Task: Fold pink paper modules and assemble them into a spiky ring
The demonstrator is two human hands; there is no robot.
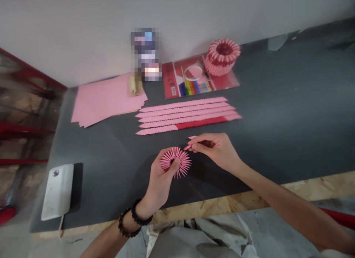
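Note:
A round ring of folded pink paper pieces (185,162), its points fanning outward, is gripped in my left hand (163,173), with the thumb over its middle. Just up and to the right, my right hand (217,147) pinches a small folded pink paper piece (188,147), close to the ring but apart from it. Another small pink paper piece (192,137) shows by the right fingertips; whether they touch it I cannot tell. Beyond the hands lie several long rows of interlocked pink paper pieces (183,112), the nearest having a red stretch (202,123).
A pink, basket-like folded-paper form (222,62) stands on a red packet (169,78) at the back. Pink sheets (102,99) lie at left, with a tan roll-like item (135,85) on them. A white device (57,191) with a cable sits near the table's left edge.

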